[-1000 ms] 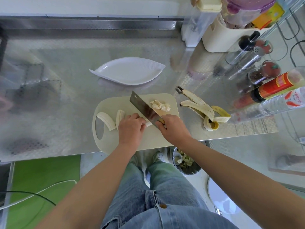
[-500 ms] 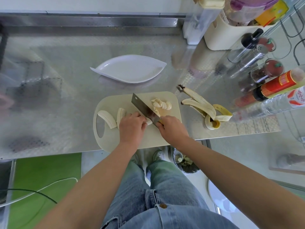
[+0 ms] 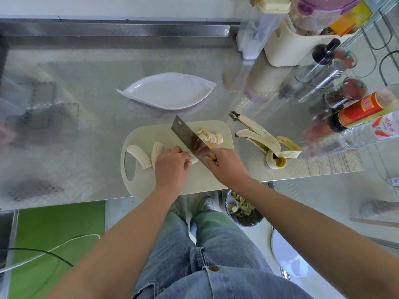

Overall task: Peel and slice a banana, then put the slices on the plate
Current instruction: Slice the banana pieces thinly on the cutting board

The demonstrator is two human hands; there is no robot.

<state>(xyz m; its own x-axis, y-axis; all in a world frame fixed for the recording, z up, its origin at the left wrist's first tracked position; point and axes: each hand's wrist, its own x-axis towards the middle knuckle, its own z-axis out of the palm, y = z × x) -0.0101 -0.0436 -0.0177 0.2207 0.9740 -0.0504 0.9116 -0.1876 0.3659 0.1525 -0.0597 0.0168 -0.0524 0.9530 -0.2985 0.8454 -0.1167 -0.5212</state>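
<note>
My right hand (image 3: 226,165) grips the cleaver (image 3: 191,140), blade slanting over the cutting board (image 3: 198,183). My left hand (image 3: 170,167) holds a banana piece (image 3: 194,161) on the board, beside the blade. Slices (image 3: 210,137) lie at the board's far right corner and two banana lengths (image 3: 139,156) lie at its left. The white plate (image 3: 170,91) sits beyond the board, and the peel (image 3: 265,141) is right of it.

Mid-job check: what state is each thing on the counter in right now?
Plate: empty, no slices yet.
Banana peel: removed, lying beside the cutting board.
Slices: cut, piled on the board.
Two banana lengths: unsliced, on the board.
Cleaver: gripped by right hand.
Left hand: holding a banana piece down.
</note>
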